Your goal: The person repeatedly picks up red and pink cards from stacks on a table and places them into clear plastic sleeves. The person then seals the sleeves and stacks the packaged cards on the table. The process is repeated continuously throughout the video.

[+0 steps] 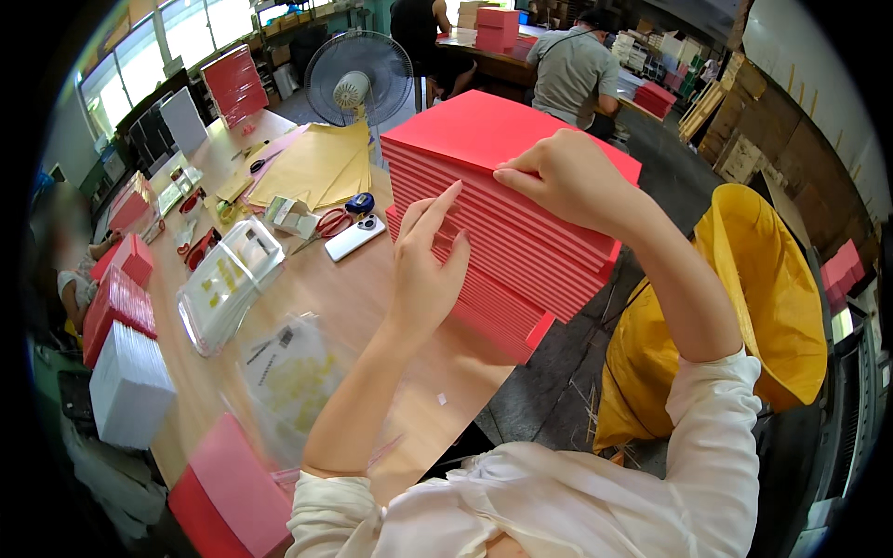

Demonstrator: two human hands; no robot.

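Note:
A tall stack of red boards or folders (502,219), pale layers showing between them, stands at the table's far right corner. At its near face is my left hand (428,265), index finger stretched out and thumb apart, with nothing in it. My right hand (572,181) is closed over the stack's upper front edge, fingers curled and fingertips at the top board. Whether it pinches that board or something small cannot be made out. Beneath the upper boards, more red layers (488,316) reach down towards the tabletop.
On the wooden table (363,298) lie a phone (354,237), red-handled scissors (333,222), a tape measure (360,203), yellow paper sheets (316,167) and clear plastic bags (290,372). A fan (358,79) stands behind. A yellow sack (651,372) is at the right. Other people sit farther off.

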